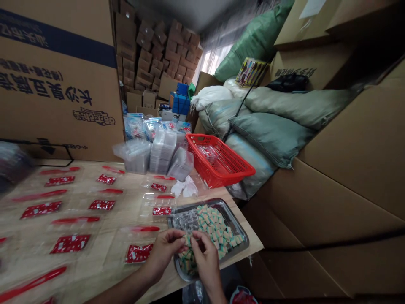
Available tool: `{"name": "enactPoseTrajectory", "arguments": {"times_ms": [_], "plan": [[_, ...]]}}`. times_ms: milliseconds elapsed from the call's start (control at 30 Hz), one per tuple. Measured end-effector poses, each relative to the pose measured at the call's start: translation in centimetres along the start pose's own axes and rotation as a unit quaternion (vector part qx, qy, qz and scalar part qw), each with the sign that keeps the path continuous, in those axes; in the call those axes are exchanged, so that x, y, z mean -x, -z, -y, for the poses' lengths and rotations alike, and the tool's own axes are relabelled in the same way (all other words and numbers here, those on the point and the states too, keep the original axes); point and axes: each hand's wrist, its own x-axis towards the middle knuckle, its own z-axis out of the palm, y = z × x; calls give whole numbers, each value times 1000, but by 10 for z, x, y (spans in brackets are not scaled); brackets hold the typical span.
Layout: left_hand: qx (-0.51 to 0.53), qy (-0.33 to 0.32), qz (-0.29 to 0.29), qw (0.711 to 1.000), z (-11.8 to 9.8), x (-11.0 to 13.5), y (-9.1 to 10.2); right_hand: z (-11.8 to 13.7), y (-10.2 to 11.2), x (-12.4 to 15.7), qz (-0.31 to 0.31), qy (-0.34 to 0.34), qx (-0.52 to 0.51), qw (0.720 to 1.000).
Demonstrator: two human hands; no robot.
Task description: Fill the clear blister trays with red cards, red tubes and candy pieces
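Observation:
Over a dark metal tray [177,270] at the table's front right corner, my left hand [166,249] and my right hand [206,252] meet fingertip to fingertip. Both pinch small beige-and-turquoise square pieces [187,239]; the fingers partly hide how many. More such pieces [217,226] are heaped in the right half of the tray and below my hands. Left of the tray, a clear plastic blister [148,203] carries a red stick [165,196] and a red patterned packet [162,210]. Another red packet [139,253] lies close to my left wrist.
Rows of clear blisters with red sticks and packets [70,243] cover the wooden table [110,274]. Stacked clear blisters [163,152] and a red basket [236,176] stand behind. A large carton [57,122] borders the left, with cartons [348,185] and sacks [272,135] rightward.

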Motion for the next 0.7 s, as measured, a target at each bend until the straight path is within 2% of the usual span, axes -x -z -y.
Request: {"name": "enactPoseTrajectory", "arguments": {"times_ms": [67,100,200,267,367,533,700], "plan": [[-20,8,12,1000,-1,-1,2,2,5,-4,35,8,10,999],[-31,6,10,999,-1,-2,4,4,8,-6,30,12,15,999],[-76,-58,-17,995,-3,-5,8,7,12,-9,-5,-4,-9,1000],[-105,-89,-29,990,-4,-7,8,9,11,-10,28,-41,-67,997],[-93,-53,-19,994,-4,-9,6,12,1,-8,72,-63,-113,989],[-18,15,10,1000,-2,-5,6,11,-16,0,8,-27,-70,997],[4,-1,3,1000,-4,-4,8,6,-13,1,12,-16,-64,998]]}}
